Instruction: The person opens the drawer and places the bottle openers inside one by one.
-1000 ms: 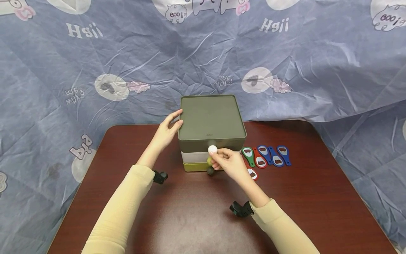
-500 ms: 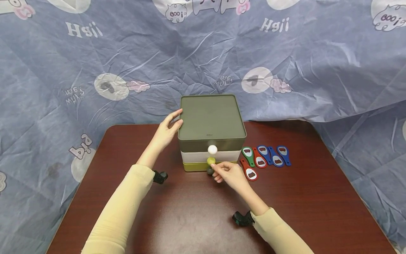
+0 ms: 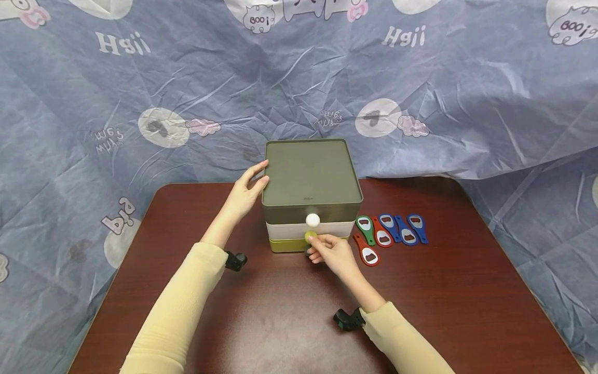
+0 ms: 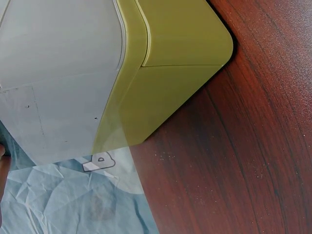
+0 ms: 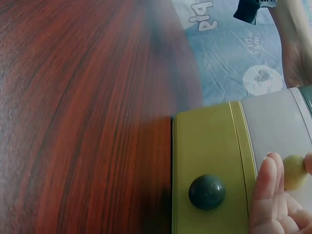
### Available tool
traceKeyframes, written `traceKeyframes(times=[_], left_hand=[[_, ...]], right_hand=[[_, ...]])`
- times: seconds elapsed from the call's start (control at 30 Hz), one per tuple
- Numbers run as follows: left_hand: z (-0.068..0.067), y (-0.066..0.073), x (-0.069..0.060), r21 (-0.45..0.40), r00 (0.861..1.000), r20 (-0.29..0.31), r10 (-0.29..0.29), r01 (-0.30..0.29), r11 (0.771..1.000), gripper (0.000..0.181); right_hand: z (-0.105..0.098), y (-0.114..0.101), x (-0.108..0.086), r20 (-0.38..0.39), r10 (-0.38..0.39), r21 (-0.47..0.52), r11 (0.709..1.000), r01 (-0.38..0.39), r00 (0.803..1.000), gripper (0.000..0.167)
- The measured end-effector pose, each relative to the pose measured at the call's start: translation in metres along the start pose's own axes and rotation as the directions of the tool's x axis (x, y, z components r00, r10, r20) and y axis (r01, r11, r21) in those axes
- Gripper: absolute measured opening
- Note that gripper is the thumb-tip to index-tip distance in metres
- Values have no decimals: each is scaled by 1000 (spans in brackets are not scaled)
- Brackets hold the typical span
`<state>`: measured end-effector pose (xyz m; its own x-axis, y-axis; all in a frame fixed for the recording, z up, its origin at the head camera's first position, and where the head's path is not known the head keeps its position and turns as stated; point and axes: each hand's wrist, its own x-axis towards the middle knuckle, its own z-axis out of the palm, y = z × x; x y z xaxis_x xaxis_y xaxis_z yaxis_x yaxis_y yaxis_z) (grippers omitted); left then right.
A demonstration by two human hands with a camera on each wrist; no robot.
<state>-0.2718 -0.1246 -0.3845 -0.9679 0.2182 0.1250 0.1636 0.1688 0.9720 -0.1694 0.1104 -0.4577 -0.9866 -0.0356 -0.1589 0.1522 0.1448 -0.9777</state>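
Note:
A drawer box (image 3: 310, 171) with three stacked tiers, dark green, white and yellow-green, stands at the back middle of the table. My left hand (image 3: 243, 195) rests against the left side of its top tier, thumb and fingers extended. On the white middle drawer (image 5: 273, 117), my right hand (image 3: 334, 253) pinches the yellow-green knob (image 5: 294, 171) between thumb and fingers. Above it the white knob (image 3: 312, 221) on the top drawer is untouched. The dark green knob (image 5: 207, 192) sits on the yellow-green bottom drawer, partly hidden by my fingers in the head view.
Several bottle openers (image 3: 408, 236) in blue, red and green lie right of the box. The nearest, a red bottle opener (image 3: 369, 254), is close to my right hand. A patterned blue-grey cloth (image 3: 299, 78) hangs behind the dark red-brown table (image 3: 261, 322).
My right hand has let go of the white knob and moved down to the yellow-green knob, which it now pinches. My left hand has stayed in place.

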Motion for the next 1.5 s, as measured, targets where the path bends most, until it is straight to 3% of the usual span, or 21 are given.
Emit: traceKeyframes(times=[0.13,0.37,0.63,0.8,1.0,1.23,1.43,1.5], left_hand=[[0,6,-2,-11,1000,8,-10,10,1000,49],[2,31,-15,6,999,20,-26,26,1000,50],[0,7,-3,-1,1000,1,-22,22,1000,48],[0,1,-1,14,1000,-6,-1,1,1000,48],[0,3,-1,11,1000,-2,2,-2,1000,47],[2,31,-14,-10,999,17,-29,29,1000,50],[3,31,-14,0,999,15,-36,36,999,50],[2,25,-10,-3,999,13,-33,33,999,50]], right_hand=[[2,2,0,-23,-8,13,1000,9,1000,29],[5,7,-2,-56,-52,-8,999,52,997,30],[4,11,-16,-50,-56,-13,998,55,997,26],[3,14,-29,-35,-52,2,999,52,998,25],[2,16,-45,-1,-27,11,1000,27,1000,27],[-1,17,-59,46,-11,18,1000,10,999,32],[-1,17,-68,58,-1,26,1000,0,998,34],[-1,18,-70,58,-3,26,1000,2,998,35]])
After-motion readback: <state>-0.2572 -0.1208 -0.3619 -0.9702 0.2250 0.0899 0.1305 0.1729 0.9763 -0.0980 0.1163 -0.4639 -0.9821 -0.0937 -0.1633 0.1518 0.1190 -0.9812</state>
